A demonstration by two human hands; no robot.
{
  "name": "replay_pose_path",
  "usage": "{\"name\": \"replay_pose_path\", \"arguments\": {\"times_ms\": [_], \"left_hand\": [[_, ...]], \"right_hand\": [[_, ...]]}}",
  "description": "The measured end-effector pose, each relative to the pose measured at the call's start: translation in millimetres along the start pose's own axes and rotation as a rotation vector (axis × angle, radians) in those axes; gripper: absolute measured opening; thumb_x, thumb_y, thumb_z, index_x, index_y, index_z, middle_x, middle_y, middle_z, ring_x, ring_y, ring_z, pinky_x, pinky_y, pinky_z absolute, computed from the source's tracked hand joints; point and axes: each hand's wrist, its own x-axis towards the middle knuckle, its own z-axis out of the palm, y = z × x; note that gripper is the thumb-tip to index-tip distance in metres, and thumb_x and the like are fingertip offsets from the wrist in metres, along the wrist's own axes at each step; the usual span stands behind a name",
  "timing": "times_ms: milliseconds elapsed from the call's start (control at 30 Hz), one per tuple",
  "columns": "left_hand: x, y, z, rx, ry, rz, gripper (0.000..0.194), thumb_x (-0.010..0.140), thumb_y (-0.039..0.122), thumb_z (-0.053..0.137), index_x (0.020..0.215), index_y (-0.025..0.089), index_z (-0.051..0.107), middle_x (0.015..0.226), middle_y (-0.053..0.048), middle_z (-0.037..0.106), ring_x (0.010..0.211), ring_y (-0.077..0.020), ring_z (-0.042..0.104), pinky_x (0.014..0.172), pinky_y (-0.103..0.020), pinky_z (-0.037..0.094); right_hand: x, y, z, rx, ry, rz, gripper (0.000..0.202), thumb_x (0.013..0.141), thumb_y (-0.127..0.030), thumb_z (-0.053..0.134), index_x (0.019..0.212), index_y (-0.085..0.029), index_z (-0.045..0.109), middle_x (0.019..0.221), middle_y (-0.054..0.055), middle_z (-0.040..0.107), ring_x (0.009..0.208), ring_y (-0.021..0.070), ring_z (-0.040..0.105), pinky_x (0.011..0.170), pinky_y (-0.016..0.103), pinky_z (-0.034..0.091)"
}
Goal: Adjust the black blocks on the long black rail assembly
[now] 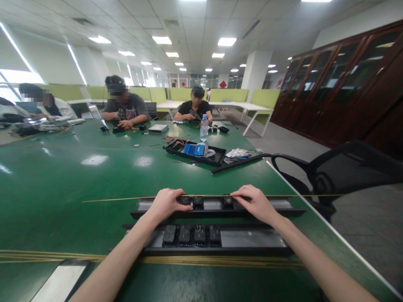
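A long black-edged channel (261, 204) with a pale inside lies across the table, with black socket blocks (197, 202) in it. My left hand (166, 204) is closed over its left part, thumb and fingers around a block there. A thin brass-coloured rod (116, 199) runs along the channel's far edge and sticks out past both ends. At a separate block (227, 201) farther right, my right hand (254, 204) pinches at the rod; the fingertips touch close to that block. Nearer me, a second channel (248, 239) holds a row of several black blocks (184, 235).
More brass rods (220, 261) lie along the near side, by a flat dark-edged panel (61, 279). Beyond are a black tray (217, 157) with a blue part, gloves (237, 154), a black strip (239, 163) and a water bottle (204, 129). Several people sit across the table; a chair (343, 167) stands right.
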Motion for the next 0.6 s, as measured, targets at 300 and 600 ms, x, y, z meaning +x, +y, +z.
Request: {"name": "replay_pose_path", "arguments": {"times_ms": [300,600], "left_hand": [[0.5,-1.6,-1.1,0.02,-0.013,-0.004,0.046,0.074,0.067,0.074,0.086,0.022,0.072,0.072,-0.004,0.072,0.073,-0.0231,0.068,0.059,-0.026,0.033],[-2.5,-3.3,-1.6,0.025,-0.004,-0.005,0.046,0.074,0.067,0.074,0.088,0.023,0.073,0.074,-0.005,0.073,0.075,-0.0241,0.07,0.061,-0.027,0.034]], "right_hand": [[-2.1,0.3,-2.2,-0.018,0.018,0.045,0.014,0.093,-0.029,0.063,0.094,-0.026,0.077,0.089,0.004,0.077,0.087,0.023,0.068,0.083,0.039,0.053],[-3.1,-3.0,-1.5,-0.069,0.053,0.028,0.014,0.093,-0.031,0.062,0.09,-0.026,0.075,0.086,0.004,0.076,0.086,0.0228,0.068,0.084,0.04,0.052]]}}
